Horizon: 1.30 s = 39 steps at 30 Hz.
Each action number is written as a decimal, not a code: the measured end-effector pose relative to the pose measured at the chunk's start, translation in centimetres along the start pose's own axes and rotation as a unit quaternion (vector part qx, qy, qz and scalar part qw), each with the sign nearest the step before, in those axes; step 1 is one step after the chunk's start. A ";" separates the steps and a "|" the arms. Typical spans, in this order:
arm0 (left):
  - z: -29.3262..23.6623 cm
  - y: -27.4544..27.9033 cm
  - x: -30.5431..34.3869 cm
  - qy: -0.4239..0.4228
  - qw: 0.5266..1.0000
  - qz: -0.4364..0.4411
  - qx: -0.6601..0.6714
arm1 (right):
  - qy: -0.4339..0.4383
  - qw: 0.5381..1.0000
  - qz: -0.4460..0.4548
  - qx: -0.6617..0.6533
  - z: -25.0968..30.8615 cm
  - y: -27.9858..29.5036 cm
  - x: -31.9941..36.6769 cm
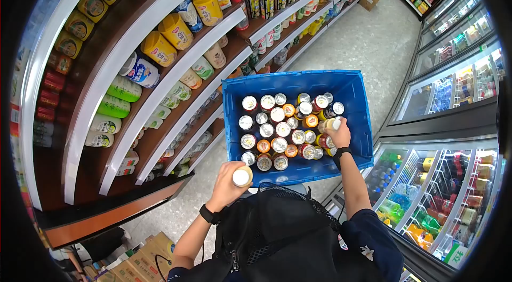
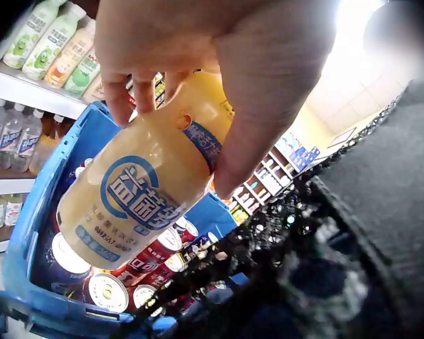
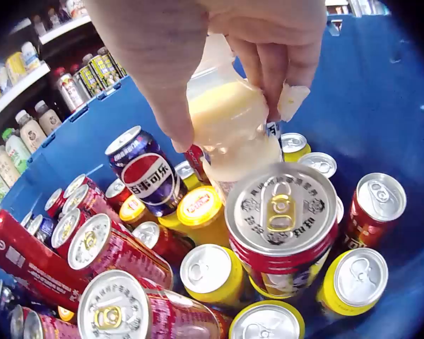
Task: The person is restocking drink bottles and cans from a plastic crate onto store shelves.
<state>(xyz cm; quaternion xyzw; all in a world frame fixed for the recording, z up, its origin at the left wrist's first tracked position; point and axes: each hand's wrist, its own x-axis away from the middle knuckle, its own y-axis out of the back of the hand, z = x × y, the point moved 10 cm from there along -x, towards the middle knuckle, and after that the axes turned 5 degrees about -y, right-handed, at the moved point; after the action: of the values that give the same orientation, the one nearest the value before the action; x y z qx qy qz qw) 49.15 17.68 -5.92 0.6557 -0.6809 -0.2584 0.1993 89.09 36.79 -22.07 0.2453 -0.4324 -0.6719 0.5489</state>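
My left hand (image 1: 225,185) grips a pale yellow drink bottle (image 2: 131,187) with blue lettering near the crate's front left corner. Its white cap faces up in the head view. Inside the blue crate (image 1: 293,82), at the right side, my right hand (image 1: 341,137) holds a bottle of cream-coloured drink (image 3: 233,123) by its upper part. The lower end of that bottle is hidden behind a large can (image 3: 281,212) in the right wrist view. Many upright drink cans (image 1: 277,114) fill the crate, among them a blue Pepsi can (image 3: 147,173) and several with orange tops.
Shelves of bottles and cans (image 1: 141,71) curve along the left. Glass-door fridges (image 1: 448,191) line the right, close to the crate. Grey floor (image 1: 341,47) runs between them. Cardboard boxes (image 1: 141,266) stand at the lower left, and a black mesh bag (image 1: 272,228) hangs before my body.
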 end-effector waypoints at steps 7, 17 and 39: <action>-0.2 -2.9 -5.4 -0.040 0.998 0.046 -0.017 | 0.014 0.999 0.028 -0.036 -1.6 -0.4 -1.3; 4.1 -7.4 -8.8 -0.036 0.995 0.065 -0.068 | 0.063 0.987 -0.101 -0.104 -1.4 6.5 4.9; 10.0 -11.5 -6.3 -0.045 0.985 0.150 -0.067 | 0.030 0.978 -0.091 -0.187 0.5 3.2 20.6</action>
<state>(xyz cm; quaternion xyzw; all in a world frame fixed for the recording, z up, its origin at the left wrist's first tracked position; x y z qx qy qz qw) 52.52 24.82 -20.47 0.5190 -0.7610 -0.2995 0.2484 84.68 17.30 -16.08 0.1963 -0.2583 -0.7803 0.5347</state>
